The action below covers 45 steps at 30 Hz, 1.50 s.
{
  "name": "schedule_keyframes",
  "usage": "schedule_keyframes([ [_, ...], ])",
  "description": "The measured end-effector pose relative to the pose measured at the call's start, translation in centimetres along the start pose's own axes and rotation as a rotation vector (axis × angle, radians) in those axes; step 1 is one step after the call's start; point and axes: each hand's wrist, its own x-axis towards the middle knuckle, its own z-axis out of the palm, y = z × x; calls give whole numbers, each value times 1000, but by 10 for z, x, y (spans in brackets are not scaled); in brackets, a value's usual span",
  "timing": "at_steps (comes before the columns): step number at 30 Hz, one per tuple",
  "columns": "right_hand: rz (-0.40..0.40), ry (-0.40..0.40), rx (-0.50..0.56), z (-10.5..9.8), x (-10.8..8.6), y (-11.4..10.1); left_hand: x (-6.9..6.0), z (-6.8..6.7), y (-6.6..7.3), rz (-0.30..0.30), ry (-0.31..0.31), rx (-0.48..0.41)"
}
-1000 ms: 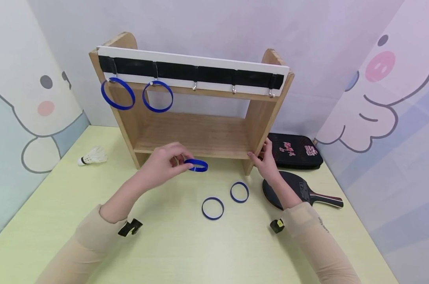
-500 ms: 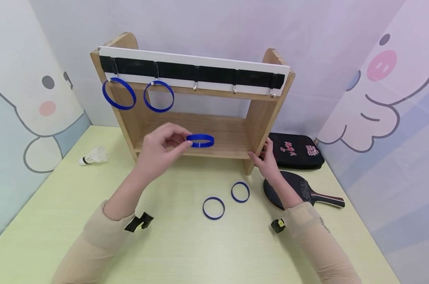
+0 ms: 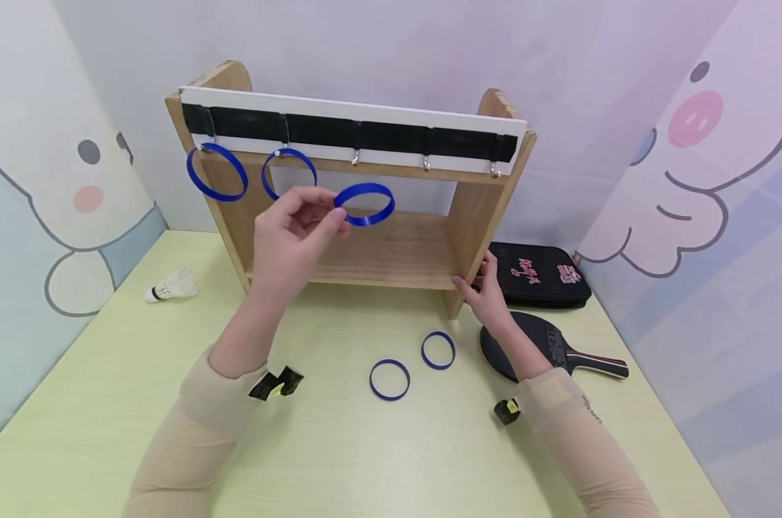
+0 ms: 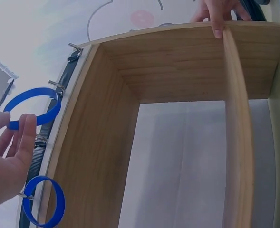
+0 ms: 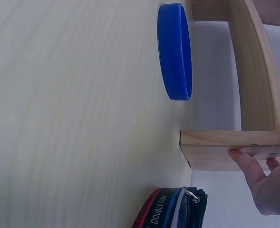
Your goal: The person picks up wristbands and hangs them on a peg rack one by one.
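Observation:
My left hand (image 3: pixel 290 241) pinches a blue wristband (image 3: pixel 380 216) between thumb and fingers, raised in front of a wooden shelf (image 3: pixel 391 259) and below its middle hook (image 3: pixel 355 157). In the left wrist view the held wristband (image 4: pixel 49 116) appears near the row of hooks. A blue wristband (image 3: pixel 217 194) hangs from the leftmost hook, and another wristband (image 3: pixel 314 175) hangs on the second hook, partly hidden by my left hand. My right hand (image 3: pixel 490 298) grips the shelf's right side panel, its fingers behind and thumb at the front.
Two more wristbands lie on the table, one (image 3: pixel 389 398) nearer me and one (image 3: pixel 438 368) further right. A table tennis bat (image 3: pixel 529 338) and a black case (image 3: pixel 539 277) sit at the right. A shuttlecock (image 3: pixel 173 285) lies left of the shelf.
My left hand has risen from just below the lower board towards the hooks, carrying the wristband, which has tilted. My right hand stays on the side panel.

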Motion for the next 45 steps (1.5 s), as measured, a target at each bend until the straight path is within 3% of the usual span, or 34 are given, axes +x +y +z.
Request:
schedule_keyframes([
  [6,5,-2,-8,0,0,0,11,7,5,-23,89,22],
  [12,8,-2,-9,0,-1,-2,22,8,-11,19,170,95],
  [18,6,-8,-3,-1,0,-1,27,9,-18,7,214,148],
  [29,14,-7,7,0,0,1,18,9,-22,-32,198,180],
  [38,11,-8,15,0,0,1,0,4,-28,85,162,335],
  [45,17,-5,19,0,0,0,-16,3,-30,97,65,441],
])
